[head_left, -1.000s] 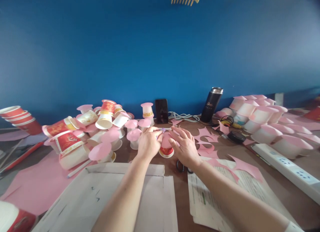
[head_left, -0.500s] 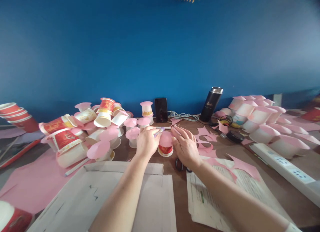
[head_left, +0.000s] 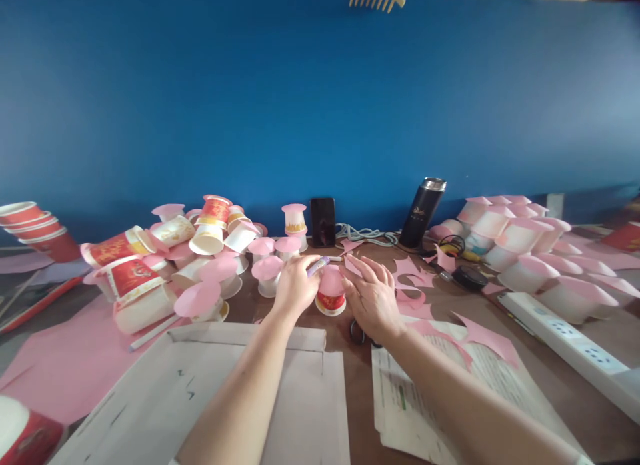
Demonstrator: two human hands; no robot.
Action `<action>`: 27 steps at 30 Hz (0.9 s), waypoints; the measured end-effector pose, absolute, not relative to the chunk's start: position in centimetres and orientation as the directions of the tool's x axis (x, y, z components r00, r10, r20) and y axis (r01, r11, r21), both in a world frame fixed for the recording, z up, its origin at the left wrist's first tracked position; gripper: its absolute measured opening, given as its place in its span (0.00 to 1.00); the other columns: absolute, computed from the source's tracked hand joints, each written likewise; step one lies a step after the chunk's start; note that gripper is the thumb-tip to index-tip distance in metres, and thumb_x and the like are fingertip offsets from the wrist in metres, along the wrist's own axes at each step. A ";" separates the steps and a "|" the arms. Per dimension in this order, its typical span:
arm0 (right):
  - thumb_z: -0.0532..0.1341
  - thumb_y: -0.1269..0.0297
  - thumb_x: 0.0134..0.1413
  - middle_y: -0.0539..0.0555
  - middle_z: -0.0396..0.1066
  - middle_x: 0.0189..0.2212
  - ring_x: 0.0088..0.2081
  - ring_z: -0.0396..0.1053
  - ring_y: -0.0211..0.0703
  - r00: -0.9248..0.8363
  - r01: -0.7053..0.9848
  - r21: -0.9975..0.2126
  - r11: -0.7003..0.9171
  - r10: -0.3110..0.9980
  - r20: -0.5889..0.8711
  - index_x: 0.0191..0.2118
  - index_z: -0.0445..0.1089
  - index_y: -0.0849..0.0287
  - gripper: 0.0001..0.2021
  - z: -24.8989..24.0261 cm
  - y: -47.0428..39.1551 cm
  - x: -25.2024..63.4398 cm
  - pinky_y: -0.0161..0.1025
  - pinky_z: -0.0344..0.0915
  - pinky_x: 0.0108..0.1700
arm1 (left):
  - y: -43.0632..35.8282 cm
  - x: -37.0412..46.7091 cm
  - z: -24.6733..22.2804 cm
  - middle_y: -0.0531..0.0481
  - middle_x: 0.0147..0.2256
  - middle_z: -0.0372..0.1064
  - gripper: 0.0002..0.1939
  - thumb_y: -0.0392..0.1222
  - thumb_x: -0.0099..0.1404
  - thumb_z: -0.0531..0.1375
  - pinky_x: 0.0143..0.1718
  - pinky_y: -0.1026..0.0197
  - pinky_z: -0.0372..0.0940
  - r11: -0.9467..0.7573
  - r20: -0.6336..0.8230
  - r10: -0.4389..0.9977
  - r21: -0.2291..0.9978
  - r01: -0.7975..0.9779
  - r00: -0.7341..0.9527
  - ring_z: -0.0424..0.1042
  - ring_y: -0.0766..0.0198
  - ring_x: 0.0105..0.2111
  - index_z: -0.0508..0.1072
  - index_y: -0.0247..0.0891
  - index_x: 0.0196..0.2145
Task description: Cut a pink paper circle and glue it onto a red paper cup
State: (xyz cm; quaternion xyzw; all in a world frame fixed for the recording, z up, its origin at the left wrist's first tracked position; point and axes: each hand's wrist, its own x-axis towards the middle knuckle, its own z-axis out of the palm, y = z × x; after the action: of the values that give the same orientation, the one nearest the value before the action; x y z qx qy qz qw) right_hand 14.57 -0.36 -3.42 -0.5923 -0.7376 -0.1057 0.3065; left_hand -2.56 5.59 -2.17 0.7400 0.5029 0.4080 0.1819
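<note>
A red and white paper cup (head_left: 331,303) stands upside down between my hands, with a pink paper disc (head_left: 332,280) on top. My left hand (head_left: 295,285) is closed round a purple glue stick or pen (head_left: 319,265) at the left edge of the disc. On the other side, my right hand (head_left: 371,293) lies with its fingers stretched out, its fingertips at the disc's right edge. Just beyond the cup is a small white stick-like piece (head_left: 335,258). Black scissors (head_left: 357,332) are partly hidden beneath my right hand.
Cups with pink discs are heaped at left (head_left: 131,278) and right (head_left: 530,235). Behind stand a phone (head_left: 323,222) and a black flask (head_left: 423,215). A power strip (head_left: 570,341) lies at right, cardboard (head_left: 310,405) in front, pink scraps (head_left: 407,271) beside my right hand.
The camera view has shifted very slightly. My hands stay around the same cup, and the purple item in my left hand has tilted a little.
</note>
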 end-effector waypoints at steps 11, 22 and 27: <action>0.47 0.51 0.64 0.45 0.59 0.61 0.62 0.51 0.53 -0.111 0.942 -0.206 0.265 0.825 0.554 0.54 0.67 0.42 0.19 -3.2 0.4 14.1 0.59 0.46 0.61 | 5.1 -2.1 -2.3 0.47 0.48 0.70 0.15 0.47 0.65 0.54 0.54 0.50 0.61 -0.500 0.496 0.833 0.485 0.718 0.245 0.67 0.54 0.48 0.79 0.43 0.38; 0.48 0.50 0.63 0.52 0.57 0.62 0.62 0.51 0.55 -0.106 0.928 -0.239 0.285 0.818 0.565 0.62 0.57 0.52 0.25 -3.9 0.5 14.2 0.57 0.51 0.60 | 5.2 -2.7 -1.5 0.43 0.49 0.72 0.16 0.40 0.61 0.58 0.54 0.57 0.62 -0.495 0.423 0.864 0.613 0.616 0.272 0.69 0.57 0.50 0.75 0.36 0.47; 0.48 0.51 0.63 0.54 0.56 0.63 0.62 0.51 0.55 -0.114 0.931 -0.231 0.283 0.826 0.552 0.62 0.57 0.55 0.25 -4.1 0.4 13.9 0.57 0.51 0.61 | 5.3 -2.8 -1.5 0.42 0.50 0.71 0.19 0.45 0.62 0.58 0.54 0.56 0.62 -0.467 0.367 0.884 0.659 0.589 0.289 0.69 0.55 0.51 0.73 0.35 0.49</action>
State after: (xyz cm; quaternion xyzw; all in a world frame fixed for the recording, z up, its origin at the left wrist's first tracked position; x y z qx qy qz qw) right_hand 13.95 0.39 -4.06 -0.5926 -0.7413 -0.0865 0.3030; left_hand -2.79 5.28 -1.51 0.7765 0.4744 0.3612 0.2040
